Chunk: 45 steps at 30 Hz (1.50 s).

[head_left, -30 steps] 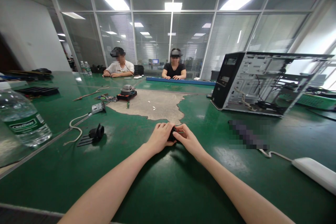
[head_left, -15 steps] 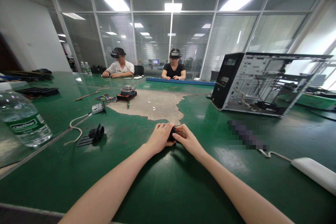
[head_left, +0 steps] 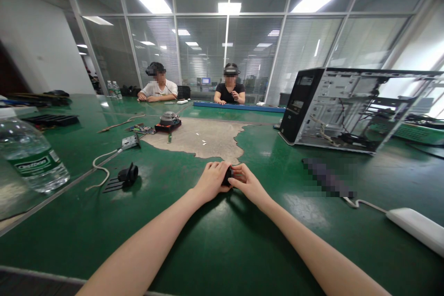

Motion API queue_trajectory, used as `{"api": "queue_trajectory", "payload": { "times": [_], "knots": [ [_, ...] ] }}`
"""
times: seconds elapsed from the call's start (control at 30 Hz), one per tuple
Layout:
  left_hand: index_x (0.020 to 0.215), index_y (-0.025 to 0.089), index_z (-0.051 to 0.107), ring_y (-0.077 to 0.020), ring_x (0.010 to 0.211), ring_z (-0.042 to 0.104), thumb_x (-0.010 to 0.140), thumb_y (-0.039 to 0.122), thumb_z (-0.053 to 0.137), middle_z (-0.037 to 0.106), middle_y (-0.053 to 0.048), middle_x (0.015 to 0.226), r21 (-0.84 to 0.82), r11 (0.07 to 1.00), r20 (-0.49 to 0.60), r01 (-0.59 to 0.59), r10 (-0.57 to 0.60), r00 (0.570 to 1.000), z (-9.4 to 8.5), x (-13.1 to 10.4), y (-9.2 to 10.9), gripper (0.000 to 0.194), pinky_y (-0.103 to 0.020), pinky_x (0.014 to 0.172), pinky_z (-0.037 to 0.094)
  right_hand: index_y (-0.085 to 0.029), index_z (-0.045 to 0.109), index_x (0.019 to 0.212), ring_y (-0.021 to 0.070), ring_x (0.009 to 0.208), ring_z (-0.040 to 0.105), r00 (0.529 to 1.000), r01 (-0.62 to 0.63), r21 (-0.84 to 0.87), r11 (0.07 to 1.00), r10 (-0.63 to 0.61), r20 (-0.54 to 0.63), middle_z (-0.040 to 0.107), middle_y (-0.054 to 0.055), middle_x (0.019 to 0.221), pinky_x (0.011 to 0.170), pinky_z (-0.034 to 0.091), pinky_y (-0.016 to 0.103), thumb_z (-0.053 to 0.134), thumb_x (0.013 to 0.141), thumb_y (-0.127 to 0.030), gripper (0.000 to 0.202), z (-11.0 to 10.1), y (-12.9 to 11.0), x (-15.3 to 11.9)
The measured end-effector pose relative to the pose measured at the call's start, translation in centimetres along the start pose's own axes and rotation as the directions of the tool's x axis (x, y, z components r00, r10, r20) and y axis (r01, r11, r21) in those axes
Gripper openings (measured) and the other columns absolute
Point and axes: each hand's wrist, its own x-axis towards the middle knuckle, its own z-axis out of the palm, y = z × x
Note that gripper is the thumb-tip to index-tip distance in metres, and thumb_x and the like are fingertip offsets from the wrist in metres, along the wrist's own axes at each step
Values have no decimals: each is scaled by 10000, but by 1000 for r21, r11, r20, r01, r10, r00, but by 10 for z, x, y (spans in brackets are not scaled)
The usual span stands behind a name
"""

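Between my two hands is a small black part point(head_left: 227, 176), mostly covered by fingers, so its kind does not show. My left hand point(head_left: 213, 180) wraps round it from the left, fingers over the top and thumb below. From the right, my right hand point(head_left: 247, 182) grips the same part with thumb and fingertips. Both hands are closed on it just above the green tabletop point(head_left: 222, 249). Off to the left lies a black round plastic piece with thin prongs point(head_left: 127, 175). Behind it, a metal bracket point(head_left: 130, 141) trails a white cable point(head_left: 100, 166).
At left stands a water bottle point(head_left: 36, 162). An open computer case point(head_left: 333, 111) is at right, near a blurred dark object point(head_left: 326, 178) and a white power strip point(head_left: 416, 226). A red-and-black device point(head_left: 168, 122) sits farther back. Two people sit across the table.
My hands keep their hold on the black part, almost unmoved. Across the table, the person in black has raised one hand. The view has shifted very slightly.
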Motion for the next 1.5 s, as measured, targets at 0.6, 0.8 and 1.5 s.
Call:
{"api": "queue_trajectory", "payload": {
  "times": [0.6,0.8,1.5],
  "knots": [
    [1072,207,355,-223,959,462,636,266,641,503,-40,1050,-7,1000,-2,9,-9,1000,1,1,-1,525,-348,833,310,-204,466,839,134,764,562,1000,-4,65,998,2,24,543,0,834,702,458,293,618,653,-299,259,-1,-1,1],
    [1074,207,350,-220,953,464,632,270,646,506,-38,1042,-5,1000,-2,11,-11,1000,1,1,0,536,-345,829,312,-197,474,831,113,685,545,999,-6,16,1000,7,-37,541,1,817,646,454,274,581,686,-338,229,1,0,2],
    [1078,206,349,-222,956,464,632,277,649,506,-42,1051,3,1000,-3,9,-9,1000,1,1,1,543,-347,823,315,-182,482,883,142,791,549,998,-48,5,999,48,-45,538,40,927,731,439,312,578,682,-339,273,0,3,4]
  ]
}}
